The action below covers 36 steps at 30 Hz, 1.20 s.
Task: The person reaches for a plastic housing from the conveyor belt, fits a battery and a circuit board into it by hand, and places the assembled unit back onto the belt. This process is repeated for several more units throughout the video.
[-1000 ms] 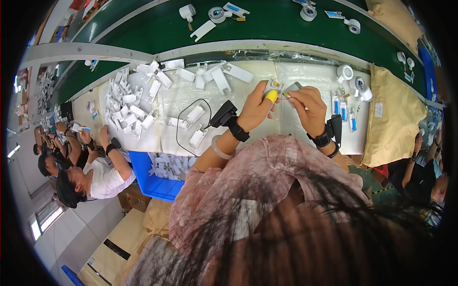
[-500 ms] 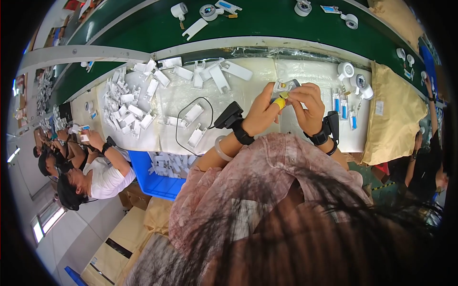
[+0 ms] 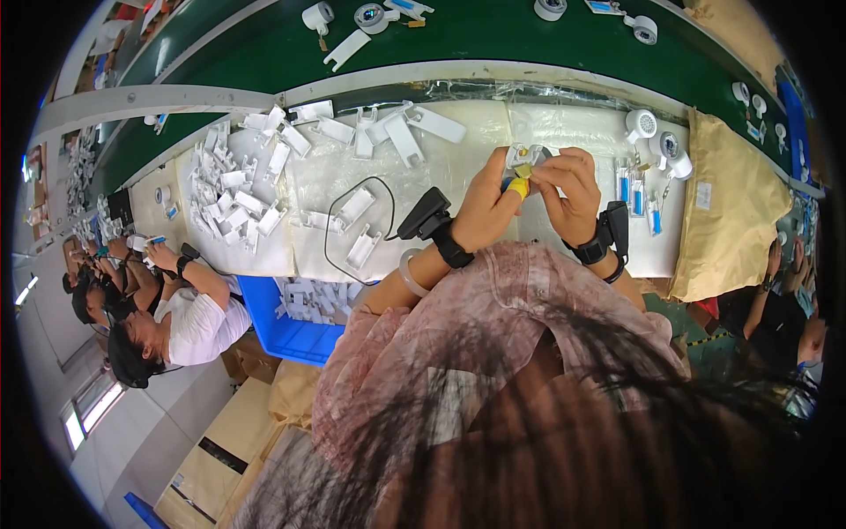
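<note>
In the middle of the bench, my left hand (image 3: 485, 204) is closed on a small white-and-grey part (image 3: 526, 155). Yellow wrapping (image 3: 518, 188) covers its thumb tip. My right hand (image 3: 571, 192) meets it from the right, fingers pinched at a small brass-coloured piece (image 3: 523, 170) on the same part. The fingers hide much of what is held. To the right lie white round-headed units (image 3: 641, 124), one with a perforated face, and several narrow white pieces with blue cells (image 3: 636, 194).
A heap of white plastic shells (image 3: 233, 198) covers the left of the bench, near a black cable loop (image 3: 361, 187). Below stands a blue bin (image 3: 295, 346) of white parts. Brown paper (image 3: 727, 212) lies right. Beyond is a green conveyor (image 3: 493, 44); a co-worker (image 3: 198, 322) sits left.
The held part has turned slightly between my hands, and the brass-coloured piece shows more plainly. Both hands keep nearly the same place. The view has shifted a little.
</note>
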### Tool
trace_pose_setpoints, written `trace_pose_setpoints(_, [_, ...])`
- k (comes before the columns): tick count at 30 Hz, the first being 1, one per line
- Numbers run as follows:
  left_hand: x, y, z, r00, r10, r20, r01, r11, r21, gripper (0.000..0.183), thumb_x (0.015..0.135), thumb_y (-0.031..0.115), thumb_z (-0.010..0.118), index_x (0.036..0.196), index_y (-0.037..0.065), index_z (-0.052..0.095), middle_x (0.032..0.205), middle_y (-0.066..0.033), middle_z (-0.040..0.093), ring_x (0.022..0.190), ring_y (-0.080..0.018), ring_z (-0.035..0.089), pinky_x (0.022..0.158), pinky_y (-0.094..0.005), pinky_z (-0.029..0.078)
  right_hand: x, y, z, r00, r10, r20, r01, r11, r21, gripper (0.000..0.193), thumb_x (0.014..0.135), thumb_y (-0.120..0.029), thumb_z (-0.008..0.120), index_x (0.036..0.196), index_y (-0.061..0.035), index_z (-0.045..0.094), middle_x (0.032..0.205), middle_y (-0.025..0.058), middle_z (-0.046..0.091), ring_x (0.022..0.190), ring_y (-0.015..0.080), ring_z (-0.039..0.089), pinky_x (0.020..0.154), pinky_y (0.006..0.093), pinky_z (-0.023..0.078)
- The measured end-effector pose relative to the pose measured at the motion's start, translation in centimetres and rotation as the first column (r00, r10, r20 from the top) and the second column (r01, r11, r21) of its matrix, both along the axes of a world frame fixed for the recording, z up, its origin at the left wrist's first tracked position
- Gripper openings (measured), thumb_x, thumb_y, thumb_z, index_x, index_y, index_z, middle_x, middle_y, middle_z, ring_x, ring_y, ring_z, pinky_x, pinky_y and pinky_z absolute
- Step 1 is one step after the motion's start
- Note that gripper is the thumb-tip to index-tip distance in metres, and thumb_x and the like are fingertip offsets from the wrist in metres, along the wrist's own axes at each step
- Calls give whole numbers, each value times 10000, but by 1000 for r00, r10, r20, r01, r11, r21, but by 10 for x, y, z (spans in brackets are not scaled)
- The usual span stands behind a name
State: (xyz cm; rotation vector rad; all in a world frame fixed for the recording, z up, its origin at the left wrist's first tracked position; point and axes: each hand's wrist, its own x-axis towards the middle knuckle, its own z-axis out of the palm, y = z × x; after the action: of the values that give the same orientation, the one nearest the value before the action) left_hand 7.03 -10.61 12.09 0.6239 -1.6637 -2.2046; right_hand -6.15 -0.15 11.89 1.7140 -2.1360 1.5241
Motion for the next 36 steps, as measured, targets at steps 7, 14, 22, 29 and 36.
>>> trace_pose_setpoints(7, [0,-2,4,1000,-1,21,1,1000,-7,340,847,41,454,1184,-8,444,853,-92,597,686,-141,576,580,-264,480,-1,1,-1,1000,9,-14,-9,1000,11,222,725,22,732,917,-81,692,894,54,633,890,270,561,867,386,441])
trace_pose_setpoints(14, [-3,-1,3,999,23,30,-21,997,-72,323,823,53,471,1138,-14,478,842,-105,610,706,-166,585,642,-296,469,-4,2,1,999,35,-35,-35,999,15,223,731,48,725,919,-67,690,900,68,632,897,275,571,886,406,444])
trace_pose_setpoints(22, [-3,-1,2,999,8,34,-8,1000,0,335,834,21,450,1167,-17,450,825,-89,587,626,-129,563,559,-261,467,-3,1,2,999,28,-35,-27,999,22,205,730,38,728,903,-64,690,883,64,635,883,252,586,911,414,435])
trace_pose_setpoints(29, [-2,-1,-9,1000,8,19,-4,981,-192,397,843,-24,393,1237,-8,432,893,-56,548,693,-103,534,611,-248,506,-4,0,-1,998,28,-51,-26,999,37,177,733,20,723,885,-62,689,843,59,636,834,227,601,920,421,429])
trace_pose_setpoints(36, [-2,-4,4,998,-27,-57,25,999,-40,388,879,28,470,1263,-12,440,930,-74,578,752,-113,556,651,-250,468,-4,-1,5,999,31,-28,-29,998,56,174,735,23,714,888,-53,682,834,66,633,836,229,602,926,421,423])
